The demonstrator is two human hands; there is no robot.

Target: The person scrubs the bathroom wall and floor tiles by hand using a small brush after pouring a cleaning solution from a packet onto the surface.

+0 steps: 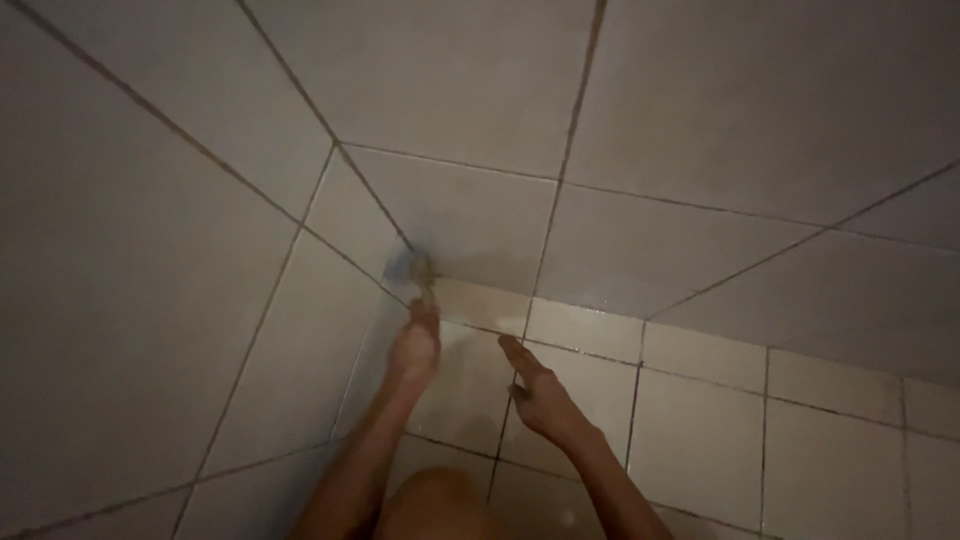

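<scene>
Glazed pale tiles with dark grout lines form the two walls and the floor [700,440] in the head view, meeting in a corner at about 11 o'clock from the hands. Left hand [415,350] has its fingers clenched on the handle of a small scrub brush [410,268], whose bluish head presses into that corner seam, so scrubbing of the joint appears under way. Right hand [535,390] rests flat, fingers released, on the wet-looking floor just beside it; working along the seam would call for steady pressure.
</scene>
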